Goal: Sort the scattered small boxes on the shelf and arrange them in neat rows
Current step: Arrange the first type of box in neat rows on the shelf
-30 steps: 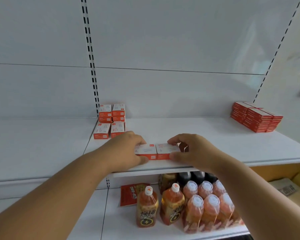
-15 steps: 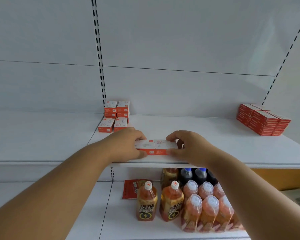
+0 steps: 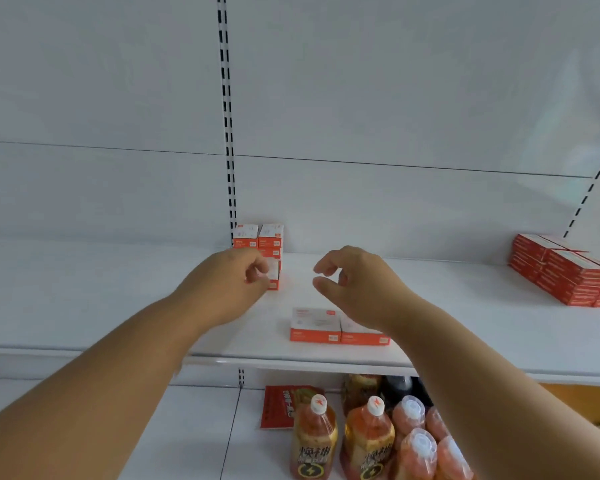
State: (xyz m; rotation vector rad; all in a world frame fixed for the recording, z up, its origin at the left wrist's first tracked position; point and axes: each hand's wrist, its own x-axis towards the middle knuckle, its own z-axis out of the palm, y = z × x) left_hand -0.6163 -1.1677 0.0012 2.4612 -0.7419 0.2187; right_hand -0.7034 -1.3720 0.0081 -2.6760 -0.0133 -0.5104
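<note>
I see two white-and-orange boxes (image 3: pixel 338 327) lying side by side, touching, near the front edge of the shelf (image 3: pixel 465 327), with bare shelf open to their left, right and behind. My left hand (image 3: pixel 229 285) hovers above the shelf with fingers loosely curled, holding nothing, just in front of the stacked boxes (image 3: pixel 258 249) at the back wall (two columns; I cannot count the layers behind the hand). My right hand (image 3: pixel 357 282) hangs above the pair, fingers loosely bent, also empty. A red box stack (image 3: pixel 565 271) sits at the far right edge. Below, several bottles (image 3: pixel 378 441) stand crowded together.
</note>
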